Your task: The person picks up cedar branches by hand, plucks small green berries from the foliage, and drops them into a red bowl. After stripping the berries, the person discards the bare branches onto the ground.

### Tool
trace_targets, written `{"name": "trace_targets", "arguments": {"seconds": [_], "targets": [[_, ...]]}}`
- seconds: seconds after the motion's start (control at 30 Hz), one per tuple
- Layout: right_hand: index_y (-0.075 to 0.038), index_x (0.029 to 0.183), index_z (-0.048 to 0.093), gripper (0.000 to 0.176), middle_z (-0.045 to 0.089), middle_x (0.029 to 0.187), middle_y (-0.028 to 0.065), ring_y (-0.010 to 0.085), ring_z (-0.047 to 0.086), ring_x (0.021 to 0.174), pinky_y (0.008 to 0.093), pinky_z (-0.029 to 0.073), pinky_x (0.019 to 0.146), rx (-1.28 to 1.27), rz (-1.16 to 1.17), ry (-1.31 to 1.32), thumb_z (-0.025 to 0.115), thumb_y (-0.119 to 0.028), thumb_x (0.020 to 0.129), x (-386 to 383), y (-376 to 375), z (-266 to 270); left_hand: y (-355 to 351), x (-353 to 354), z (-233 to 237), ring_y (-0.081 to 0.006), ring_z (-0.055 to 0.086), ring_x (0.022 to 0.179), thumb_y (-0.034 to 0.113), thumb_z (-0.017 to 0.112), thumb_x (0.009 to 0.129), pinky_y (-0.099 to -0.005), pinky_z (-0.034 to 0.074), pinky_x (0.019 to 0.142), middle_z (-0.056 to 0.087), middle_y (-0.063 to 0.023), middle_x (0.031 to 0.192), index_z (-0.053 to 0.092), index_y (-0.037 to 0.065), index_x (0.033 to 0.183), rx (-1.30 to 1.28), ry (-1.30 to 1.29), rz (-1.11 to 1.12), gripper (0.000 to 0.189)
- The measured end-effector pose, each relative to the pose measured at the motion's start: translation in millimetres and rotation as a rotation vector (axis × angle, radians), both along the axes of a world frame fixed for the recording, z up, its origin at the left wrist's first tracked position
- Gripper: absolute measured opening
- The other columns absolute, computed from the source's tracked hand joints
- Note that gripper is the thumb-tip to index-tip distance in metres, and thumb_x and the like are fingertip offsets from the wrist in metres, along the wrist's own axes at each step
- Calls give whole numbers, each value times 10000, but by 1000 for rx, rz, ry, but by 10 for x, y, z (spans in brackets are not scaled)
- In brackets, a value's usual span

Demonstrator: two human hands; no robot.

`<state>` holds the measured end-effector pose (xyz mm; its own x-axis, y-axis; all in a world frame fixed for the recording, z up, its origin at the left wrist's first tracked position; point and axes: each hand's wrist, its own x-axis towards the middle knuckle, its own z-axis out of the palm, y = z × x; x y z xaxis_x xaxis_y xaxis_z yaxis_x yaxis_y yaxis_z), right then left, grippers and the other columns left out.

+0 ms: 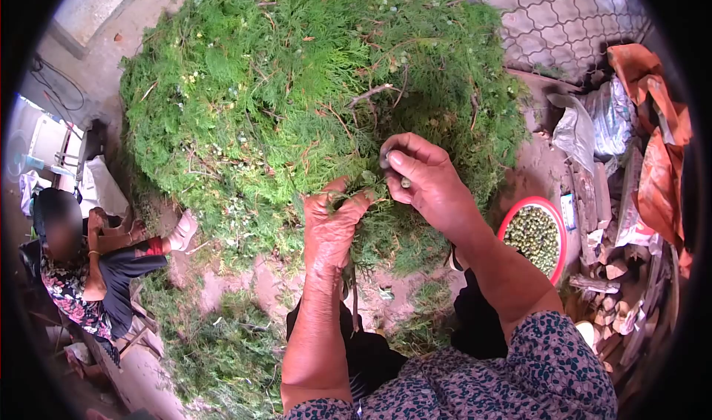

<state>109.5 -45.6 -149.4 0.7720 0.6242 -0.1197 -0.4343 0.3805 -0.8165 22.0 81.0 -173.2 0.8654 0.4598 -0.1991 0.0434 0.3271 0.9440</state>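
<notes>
My left hand (pixel 331 223) is closed around a green evergreen sprig (pixel 368 186) at the near edge of a large pile of cut evergreen branches (pixel 297 86). A thin brown stem (pixel 354 301) hangs below that hand. Just right of the sprig, my right hand (pixel 430 182) is curled with thumb and forefinger pinched together. A small round green cone (pixel 405 183) shows among its fingers. Something dark is at the fingertips, too small to make out. Pale cones dot the foliage of the pile.
A red-rimmed basin (pixel 565 234) of green cones stands at the right. Beyond it lie firewood (pixel 612 294), plastic bags (pixel 608 116) and an orange sack (pixel 660 168). Another person (pixel 96 271) sits at the left. More cut branches (pixel 222 353) lie on the near floor.
</notes>
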Motion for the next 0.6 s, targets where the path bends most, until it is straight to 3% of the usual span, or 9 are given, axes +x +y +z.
{"name": "trace_targets", "arguments": {"seconds": [0.07, 0.17, 0.23, 0.27, 0.3, 0.37, 0.43, 0.6], "targets": [[-6, 937, 536, 126, 479, 704, -5, 80, 444, 546, 210, 316, 438, 26, -43, 74, 540, -91, 844, 7, 2, 14, -17, -2, 12, -96, 535, 736, 38, 705, 699, -233, 453, 659, 593, -53, 874, 568, -21, 967, 19, 72, 14, 307], [-6, 939, 563, 153, 501, 742, 4, 71, 464, 582, 202, 341, 458, -26, 72, -49, 581, -105, 824, 42, -34, -36, -21, -27, -27, -103, 532, 758, 46, 710, 697, -236, 449, 696, 583, -63, 933, 566, -19, 987, -45, 21, 6, 331], [-9, 948, 591, 176, 520, 771, 13, 56, 477, 612, 189, 361, 482, -313, 121, -398, 616, -102, 801, 20, -47, -29, 9, -21, -132, -101, 530, 775, 49, 701, 710, -239, 444, 710, 589, -57, 924, 562, -21, 1029, 27, 60, -10, 355], [-14, 952, 612, 190, 530, 751, 15, 45, 472, 588, 175, 370, 488, -288, 12, -598, 637, -96, 783, 7, -4, -71, 2, -17, -116, -101, 530, 775, 49, 701, 710, -239, 444, 710, 589, -57, 924, 562, -21, 1029, 26, 61, -11, 355], [-14, 952, 612, 190, 530, 751, 15, 45, 472, 588, 175, 370, 488, -289, 11, -597, 637, -96, 783, -4, -10, -66, -8, -11, -77, -93, 528, 776, 46, 680, 729, -238, 443, 706, 594, -49, 903, 562, -16, 1031, 58, 78, -23, 330], [-2, 944, 591, 166, 517, 718, 9, 48, 442, 534, 176, 335, 448, -228, 97, -214, 612, -82, 800, -25, -22, -48, -16, -12, 4, -84, 525, 777, 43, 660, 748, -236, 442, 703, 598, -40, 881, 562, -12, 1034, 91, 97, -36, 306], [1, 940, 580, 152, 510, 718, 8, 49, 428, 521, 180, 316, 433, -164, 71, -159, 599, -70, 807, -44, -3, -106, -10, -13, 68, -69, 520, 777, 32, 603, 791, -230, 433, 699, 604, -20, 859, 572, 1, 1034, -80, 48, -111, 247], [6, 938, 547, 128, 485, 709, 2, 50, 393, 498, 193, 272, 408, -67, 21, -65, 565, -51, 825, -79, 19, -115, -49, 39, 37, -72, 529, 756, 22, 578, 799, -220, 421, 698, 613, -9, 859, 591, 15, 1010, -146, -128, -106, 211]]}}
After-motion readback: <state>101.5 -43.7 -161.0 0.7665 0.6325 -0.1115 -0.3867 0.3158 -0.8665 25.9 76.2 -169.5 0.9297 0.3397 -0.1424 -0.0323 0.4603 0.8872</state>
